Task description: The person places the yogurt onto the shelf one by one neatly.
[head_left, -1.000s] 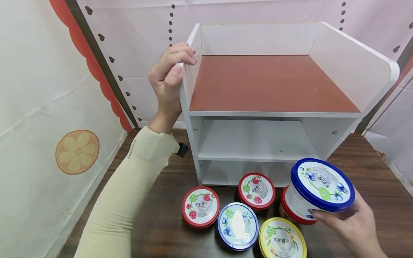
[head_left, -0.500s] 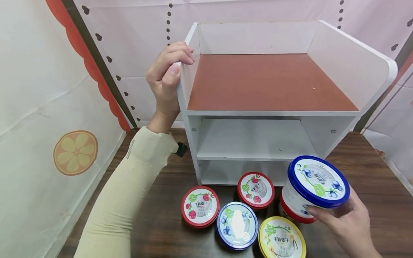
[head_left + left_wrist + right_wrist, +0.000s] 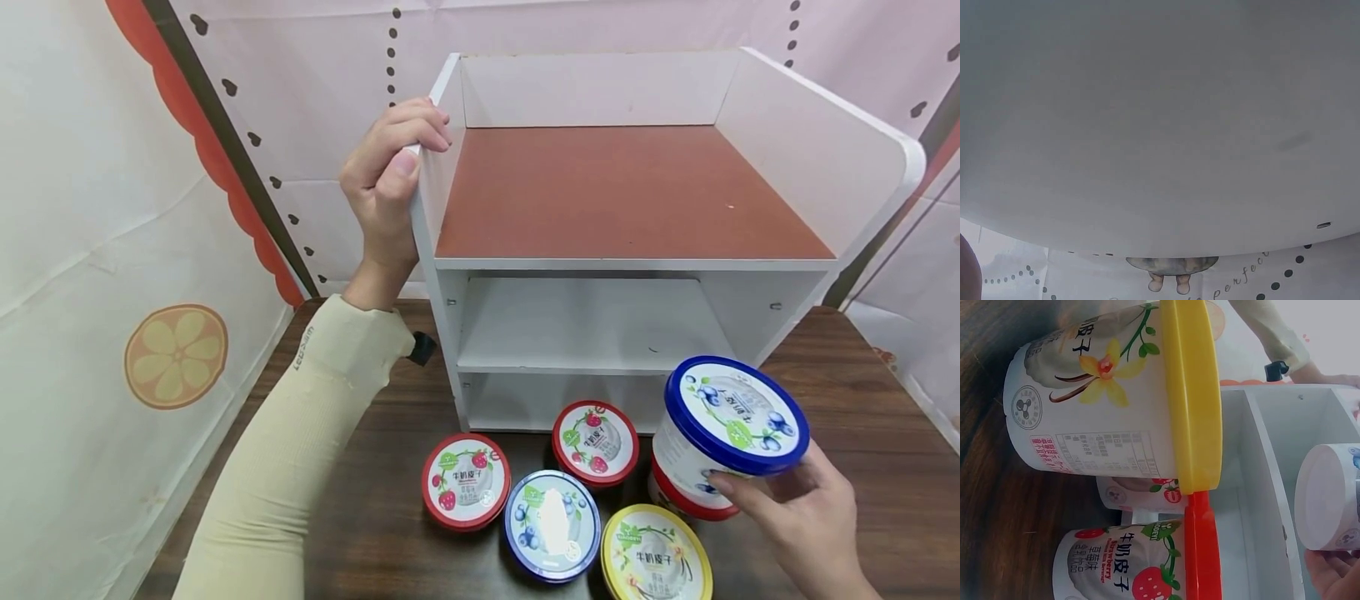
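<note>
My left hand (image 3: 386, 183) grips the front edge of the left side panel of a white shelf unit (image 3: 637, 264), fingers over the edge. The left wrist view is filled mostly by a pale panel (image 3: 1160, 137). In my right hand (image 3: 806, 521) is a white tub with a blue lid and blueberry print (image 3: 738, 417), pinched at its side and slightly tilted. It hangs above a red-lidded tub (image 3: 693, 504), which it mostly hides. The right wrist view shows its pale underside (image 3: 1322, 500) off the table, with fingertips (image 3: 1329, 569) beneath.
Two red-lidded strawberry tubs (image 3: 467, 481) (image 3: 597, 444), a blue-lidded blueberry tub (image 3: 536, 508) and a yellow-lidded tub (image 3: 656, 554) stand on the dark wooden table (image 3: 375, 500) before the shelf unit. Its lower shelf board (image 3: 592, 325) and brown top (image 3: 630, 192) show.
My right hand has moved slightly left and up with the blue-lidded tub. My left hand keeps its grip on the panel. The head view has shifted a little.
</note>
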`<state>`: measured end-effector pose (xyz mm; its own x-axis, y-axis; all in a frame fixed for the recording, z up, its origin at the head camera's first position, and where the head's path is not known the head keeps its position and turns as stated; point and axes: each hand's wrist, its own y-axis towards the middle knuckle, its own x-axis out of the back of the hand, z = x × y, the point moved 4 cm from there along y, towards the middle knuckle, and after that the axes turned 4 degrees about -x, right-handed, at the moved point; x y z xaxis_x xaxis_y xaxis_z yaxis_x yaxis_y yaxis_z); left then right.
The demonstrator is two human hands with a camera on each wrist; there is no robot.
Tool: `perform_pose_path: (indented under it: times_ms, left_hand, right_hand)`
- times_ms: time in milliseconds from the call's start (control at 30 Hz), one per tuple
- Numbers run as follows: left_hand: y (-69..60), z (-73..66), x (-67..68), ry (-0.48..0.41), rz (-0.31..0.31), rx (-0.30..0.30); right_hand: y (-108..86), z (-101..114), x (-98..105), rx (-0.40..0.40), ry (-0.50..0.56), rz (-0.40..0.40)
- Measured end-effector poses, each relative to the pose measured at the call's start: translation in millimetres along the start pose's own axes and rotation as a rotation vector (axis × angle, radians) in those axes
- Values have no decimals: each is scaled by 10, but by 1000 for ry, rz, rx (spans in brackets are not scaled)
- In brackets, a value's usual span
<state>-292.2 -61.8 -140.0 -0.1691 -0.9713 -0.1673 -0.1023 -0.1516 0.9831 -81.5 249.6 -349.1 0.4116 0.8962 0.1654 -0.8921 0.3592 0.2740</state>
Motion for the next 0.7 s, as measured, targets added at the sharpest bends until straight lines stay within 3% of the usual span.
perform_pose_path:
  times_ms: [400, 567, 700]
  left_hand:
    - [-4, -8, -13, -7, 3, 4]
    - [-2, -12, -9, -12, -1, 2]
    - [-2, -9, -4, -9, 0, 3]
  right_hand:
    - [-16, -6, -8, 50, -33, -36]
    - [-3, 25, -27, 12, -124, 6]
    - [16, 29, -40, -5, -134, 71]
